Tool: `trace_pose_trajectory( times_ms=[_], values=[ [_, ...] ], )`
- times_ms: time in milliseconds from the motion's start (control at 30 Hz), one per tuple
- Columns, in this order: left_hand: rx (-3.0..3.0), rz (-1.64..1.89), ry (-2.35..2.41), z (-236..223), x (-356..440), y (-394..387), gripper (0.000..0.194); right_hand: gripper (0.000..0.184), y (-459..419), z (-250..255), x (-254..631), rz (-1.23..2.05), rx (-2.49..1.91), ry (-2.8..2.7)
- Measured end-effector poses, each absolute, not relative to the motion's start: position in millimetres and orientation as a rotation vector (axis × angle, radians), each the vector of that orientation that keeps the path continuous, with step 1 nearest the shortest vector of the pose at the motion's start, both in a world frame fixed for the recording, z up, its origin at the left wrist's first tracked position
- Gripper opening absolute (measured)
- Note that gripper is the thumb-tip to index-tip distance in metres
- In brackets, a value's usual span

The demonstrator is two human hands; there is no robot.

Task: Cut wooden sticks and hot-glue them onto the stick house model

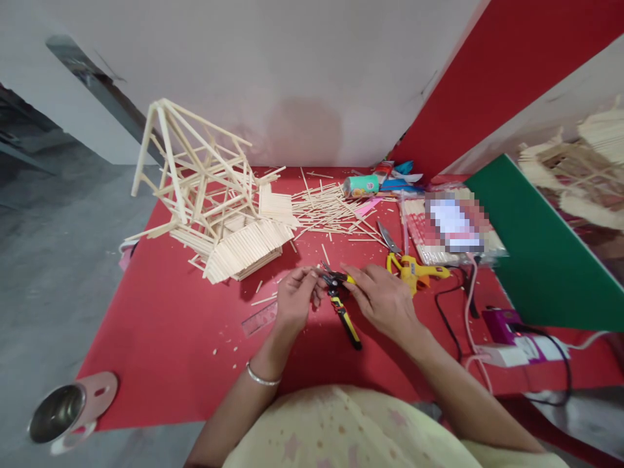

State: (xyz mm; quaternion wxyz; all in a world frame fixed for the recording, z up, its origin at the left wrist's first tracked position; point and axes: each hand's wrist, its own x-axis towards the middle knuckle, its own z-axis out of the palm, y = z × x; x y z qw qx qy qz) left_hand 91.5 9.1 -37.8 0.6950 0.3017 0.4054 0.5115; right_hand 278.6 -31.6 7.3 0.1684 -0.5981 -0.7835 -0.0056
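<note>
In the head view, black-and-yellow pliers (345, 320) are spread over the red table, their jaws beside my left fingertips. My right hand (383, 300) grips one of the handles, while the other handle points toward my body. Pinched fingers of my left hand (296, 296) meet at the jaws; whatever they hold is too small to make out. Just beyond my hands lies a loose wooden stick (325, 253). A clear ruler (260, 319) rests partly under my left wrist.
A wooden stick model (248, 250) stands at the back left, beside a pile of sticks (324, 208). Rightward are a drink can (361, 186), yellow-handled shears (389, 237), a yellow glue gun (414, 273), cables and a green board (550, 260). A pink mug (97, 393) occupies the near-left corner.
</note>
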Motion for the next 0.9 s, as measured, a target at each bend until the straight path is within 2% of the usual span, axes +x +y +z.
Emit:
trace_pose_trajectory(
  times_ms=[200, 467, 700, 900],
  values=[
    [0.691, 1.140, 0.885, -34, 90, 7, 0.031, 0.038, -30, 3, 280, 0.041, -1.611, -2.240],
    [0.674, 1.175, 0.929, -30, 89, 0, 0.028, 0.041, -30, -1, 282, -0.072, -1.570, -2.262],
    [0.521, 1.164, 0.857, -12, 93, -7, 0.026, 0.051, -31, -10, 279, -0.217, -1.468, -2.200],
    [0.505, 1.171, 0.815, -4, 88, -5, 0.024, 0.036, -22, -8, 305, -0.393, -1.681, -2.084]
  ],
)
